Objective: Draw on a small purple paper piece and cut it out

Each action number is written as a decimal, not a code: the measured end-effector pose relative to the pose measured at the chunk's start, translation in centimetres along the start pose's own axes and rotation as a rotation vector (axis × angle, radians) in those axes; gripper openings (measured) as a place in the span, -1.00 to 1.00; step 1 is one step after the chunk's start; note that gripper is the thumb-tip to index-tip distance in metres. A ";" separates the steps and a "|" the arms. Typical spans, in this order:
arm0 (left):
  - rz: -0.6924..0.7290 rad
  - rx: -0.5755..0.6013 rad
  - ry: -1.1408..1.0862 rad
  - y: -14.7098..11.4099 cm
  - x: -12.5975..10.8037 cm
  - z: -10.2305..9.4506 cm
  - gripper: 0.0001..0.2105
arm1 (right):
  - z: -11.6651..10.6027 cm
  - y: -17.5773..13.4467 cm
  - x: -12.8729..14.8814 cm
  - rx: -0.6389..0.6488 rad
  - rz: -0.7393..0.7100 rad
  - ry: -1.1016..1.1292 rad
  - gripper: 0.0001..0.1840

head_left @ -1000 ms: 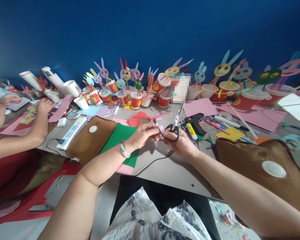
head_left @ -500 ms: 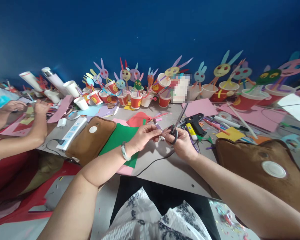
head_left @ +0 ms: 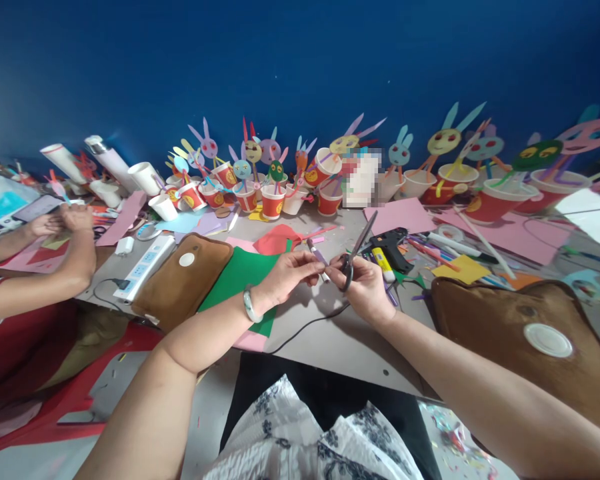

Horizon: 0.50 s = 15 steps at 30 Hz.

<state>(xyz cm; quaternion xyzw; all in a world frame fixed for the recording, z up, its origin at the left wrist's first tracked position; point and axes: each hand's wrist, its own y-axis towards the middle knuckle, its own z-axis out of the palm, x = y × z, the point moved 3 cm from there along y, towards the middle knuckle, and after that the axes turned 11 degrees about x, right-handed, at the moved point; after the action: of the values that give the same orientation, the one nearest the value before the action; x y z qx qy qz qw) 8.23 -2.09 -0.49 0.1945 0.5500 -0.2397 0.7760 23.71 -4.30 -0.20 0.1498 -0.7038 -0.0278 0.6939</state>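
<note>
My right hand (head_left: 367,287) is closed round dark-handled scissors (head_left: 363,240), whose blades point up and away from me. My left hand (head_left: 290,277), with a pale bangle (head_left: 253,305) at the wrist, is pinched at the fingertips close to my right fingers. Whatever lies in that pinch is too small to make out. Just behind the fingertips shows a purple and white marker-like stick (head_left: 318,253); whether it is touched I cannot tell. Green paper (head_left: 245,273) lies under and left of my left hand. A black glue gun (head_left: 393,247) and a yellow glue stick (head_left: 383,264) lie beyond my right hand.
Paper cups (head_left: 273,202) with paper rabbit figures line the wall. Brown cushion-like pads (head_left: 180,280) lie on both sides, with a white power strip (head_left: 144,267) at left. A black cable (head_left: 300,328) crosses the table. A co-worker's hands (head_left: 77,219) work at far left.
The scissors have tilted slightly, and my hands have hardly moved. At far left the co-worker's hands have shifted, and a phone-like device shows there more plainly.
</note>
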 end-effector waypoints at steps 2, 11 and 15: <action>-0.003 -0.006 0.000 0.0 -0.1 0.1 -0.67 | 0.0 0.0 0.1 -0.005 0.000 -0.014 -0.68; -0.017 -0.003 -0.028 -0.2 -0.4 0.4 -0.69 | 0.0 0.0 -0.2 -0.007 -0.002 0.003 -0.69; -0.041 -0.024 -0.052 -0.3 -0.6 0.7 -0.66 | 0.1 -0.1 -0.3 -0.016 -0.014 -0.027 -0.67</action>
<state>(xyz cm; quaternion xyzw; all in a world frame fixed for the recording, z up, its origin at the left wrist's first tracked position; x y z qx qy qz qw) 8.38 -2.66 0.24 0.1673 0.5362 -0.2539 0.7874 23.68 -4.36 -0.48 0.1487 -0.7119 -0.0402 0.6852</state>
